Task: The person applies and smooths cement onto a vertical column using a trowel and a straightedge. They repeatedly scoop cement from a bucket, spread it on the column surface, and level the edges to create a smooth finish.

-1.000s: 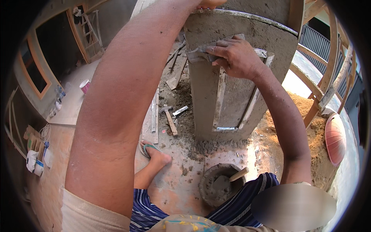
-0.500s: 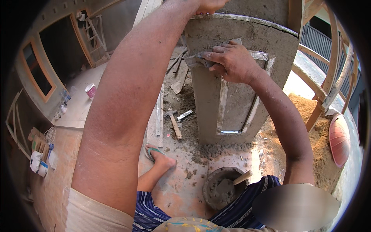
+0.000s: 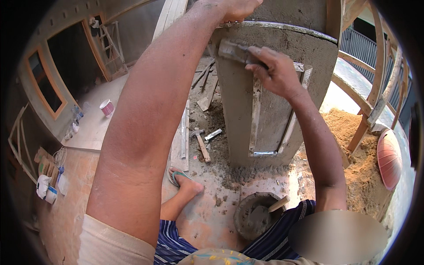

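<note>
Dusty floor (image 3: 207,221) spreads below our hands, with a sand heap (image 3: 353,145) off to the right and a grey plastered pillar (image 3: 269,101) straight ahead, its face mostly coated but framed by metal guide strips (image 3: 255,119) and wet at the top. Our left hand (image 3: 236,8) clutches the pillar's top edge, arm stretched; our right hand (image 3: 276,70) grips a trowel (image 3: 234,51) pressed against the upper face, while a mortar bucket (image 3: 256,216) sits beneath it.

Building site, probably a house; freshly plastered column (image 3: 274,101), sand pile (image 3: 353,145), mortar bucket (image 3: 254,216), hammer (image 3: 201,143)
</note>
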A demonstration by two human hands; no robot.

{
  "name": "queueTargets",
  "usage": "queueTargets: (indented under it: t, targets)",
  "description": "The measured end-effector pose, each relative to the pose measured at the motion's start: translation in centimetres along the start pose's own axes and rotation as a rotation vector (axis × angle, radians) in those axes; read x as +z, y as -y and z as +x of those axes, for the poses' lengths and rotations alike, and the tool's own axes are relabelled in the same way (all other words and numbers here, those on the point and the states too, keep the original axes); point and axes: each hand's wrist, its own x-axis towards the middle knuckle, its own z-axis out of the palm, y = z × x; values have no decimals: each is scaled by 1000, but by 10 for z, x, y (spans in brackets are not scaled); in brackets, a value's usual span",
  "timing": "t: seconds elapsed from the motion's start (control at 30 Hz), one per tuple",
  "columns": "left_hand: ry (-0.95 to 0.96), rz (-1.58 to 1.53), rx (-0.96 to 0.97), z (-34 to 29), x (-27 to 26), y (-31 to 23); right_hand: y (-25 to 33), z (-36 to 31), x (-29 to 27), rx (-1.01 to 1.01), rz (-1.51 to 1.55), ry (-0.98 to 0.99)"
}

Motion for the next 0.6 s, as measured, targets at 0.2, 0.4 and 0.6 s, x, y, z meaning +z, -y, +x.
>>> queueTargets:
  t: [0.2,0.4,0.6]
  targets:
    - [-140,118,13,39,32,24,15,5,23,-168,-143,44]
    - [-62,18,17,41,24,33,17,6,24,101,0,-247]
    - [-145,76,-40,38,28,21,21,-9,29,72,116,-257]
